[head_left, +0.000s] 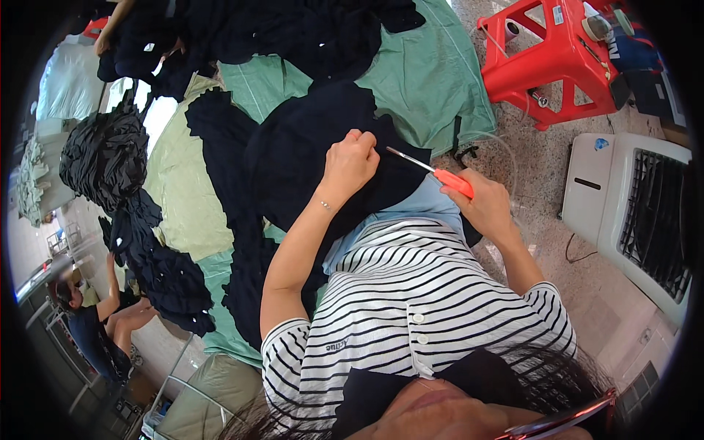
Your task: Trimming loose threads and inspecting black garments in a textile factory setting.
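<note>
Black cloth [301, 139], one piece – across the lap. Cooler [603, 180], white, one: right. Stool [576, 62], red, one: upper right. Hands, two: left [350, 163], fingers curled together on the cloth; right [484, 205], clamped round the tool. Tool [446, 177], red-handled, one – shaft toward the left hand.

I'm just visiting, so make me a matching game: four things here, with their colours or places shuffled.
Things:
1. dark cloth
2. orange-handled tool
3. plastic stool
4. air cooler

Colours or places:
A. white, at the right edge
B. in the right hand
C. red, at the upper right
D. by the left hand

Pairs: 1-D, 2-B, 3-C, 4-A
</note>
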Tool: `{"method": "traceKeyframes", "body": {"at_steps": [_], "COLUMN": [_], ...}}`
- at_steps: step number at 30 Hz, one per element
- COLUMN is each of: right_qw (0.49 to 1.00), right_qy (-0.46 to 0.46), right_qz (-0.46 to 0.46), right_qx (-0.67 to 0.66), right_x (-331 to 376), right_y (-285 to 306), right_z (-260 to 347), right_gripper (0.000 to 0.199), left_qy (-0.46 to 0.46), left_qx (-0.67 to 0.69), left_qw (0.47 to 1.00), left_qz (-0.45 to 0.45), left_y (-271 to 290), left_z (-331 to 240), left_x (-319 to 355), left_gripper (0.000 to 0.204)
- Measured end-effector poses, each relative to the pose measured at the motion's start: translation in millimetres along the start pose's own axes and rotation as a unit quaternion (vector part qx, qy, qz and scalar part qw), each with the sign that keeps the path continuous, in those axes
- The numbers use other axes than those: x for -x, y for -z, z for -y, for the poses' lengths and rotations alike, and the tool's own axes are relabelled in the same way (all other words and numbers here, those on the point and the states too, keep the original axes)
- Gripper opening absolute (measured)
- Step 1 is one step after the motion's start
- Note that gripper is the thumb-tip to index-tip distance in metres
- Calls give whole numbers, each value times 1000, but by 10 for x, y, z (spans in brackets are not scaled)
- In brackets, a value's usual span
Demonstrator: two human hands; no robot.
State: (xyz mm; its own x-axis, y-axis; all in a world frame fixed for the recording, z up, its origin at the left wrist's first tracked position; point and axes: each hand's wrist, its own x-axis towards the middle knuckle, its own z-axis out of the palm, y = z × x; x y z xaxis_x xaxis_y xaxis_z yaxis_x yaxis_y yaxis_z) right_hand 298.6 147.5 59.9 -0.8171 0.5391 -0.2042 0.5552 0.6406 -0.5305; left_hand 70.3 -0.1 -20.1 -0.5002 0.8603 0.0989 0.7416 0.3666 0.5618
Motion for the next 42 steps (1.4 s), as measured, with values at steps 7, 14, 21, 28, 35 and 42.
{"method": "traceKeyframes", "body": {"at_steps": [7,14,21,28,35,42], "right_qw": [1000,999,997,998,997,996], "right_qy": [-4,-39,-64,-51,-37,-65], "right_qz": [5,-2,-38,-29,-53,-52], "right_qx": [0,1,-11,-15,-32,-29], "right_x": [-28,-167,-298,-352,-310,210], "right_y": [-113,-99,-88,-98,-113,152], "right_z": [25,-74,-104,5,-100,-116], "right_gripper": [40,44,45,47,40,34], "left_qy": [11,8,-42,5,-3,-188], "left_qx": [29,-49,-128,7,111,-84], "left_qw": [1000,998,972,989,989,912], "left_qz": [-2,47,192,146,98,356], "left_y": [-40,131,-13,47,55,18], "left_z": [-3,-73,166,262,150,-152], "left_x": [-12,-468,-845,-799,-716,-470], "left_gripper": [8,16,15,12,10,23]}}
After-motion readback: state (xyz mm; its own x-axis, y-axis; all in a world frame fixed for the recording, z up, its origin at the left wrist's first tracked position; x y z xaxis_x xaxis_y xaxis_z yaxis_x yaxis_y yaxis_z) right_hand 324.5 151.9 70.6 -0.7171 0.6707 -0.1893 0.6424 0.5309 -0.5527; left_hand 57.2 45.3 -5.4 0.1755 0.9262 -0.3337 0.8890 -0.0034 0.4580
